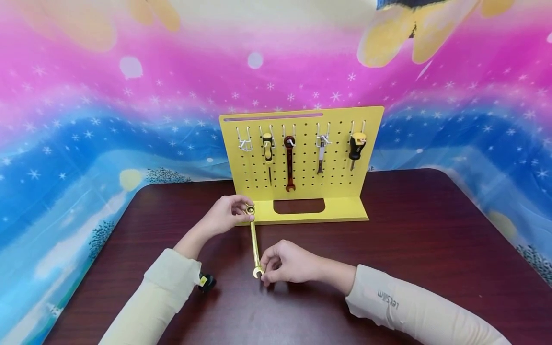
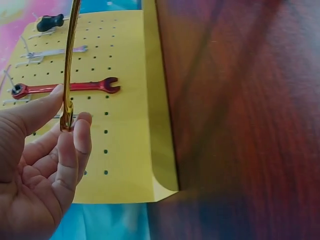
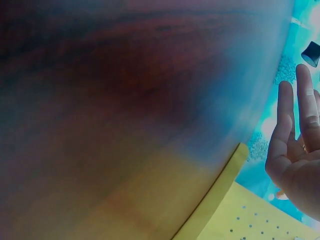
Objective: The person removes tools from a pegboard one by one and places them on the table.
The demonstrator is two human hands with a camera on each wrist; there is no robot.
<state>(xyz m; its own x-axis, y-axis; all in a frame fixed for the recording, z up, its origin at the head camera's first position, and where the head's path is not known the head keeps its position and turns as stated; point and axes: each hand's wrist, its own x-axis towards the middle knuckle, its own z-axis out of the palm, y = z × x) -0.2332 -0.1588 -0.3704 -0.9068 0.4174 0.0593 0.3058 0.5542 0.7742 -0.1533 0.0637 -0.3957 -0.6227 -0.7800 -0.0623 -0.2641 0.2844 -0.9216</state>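
Observation:
A gold-coloured combination wrench [image 1: 255, 242] slants between the two hands above the table, ring end away from the person. My left hand [image 1: 227, 214] pinches the ring end between thumb and fingertips; in the left wrist view the wrench shaft [image 2: 71, 50] rises from that pinch out of the frame. At the open end, my right hand [image 1: 293, 262] has its thumb and curled fingers on the edge of the wrench. The right wrist view shows the right hand [image 3: 300, 145] at its edge, with the wrench mostly hidden.
A yellow pegboard stand [image 1: 308, 189] rises behind the hands on the dark table [image 1: 409, 254]. Its hooks carry a long screwdriver [image 1: 268, 147], a red wrench [image 1: 290, 165], a silver wrench [image 1: 321, 153] and a stubby screwdriver [image 1: 356, 145]. The leftmost hook [image 1: 245, 143] holds no tool.

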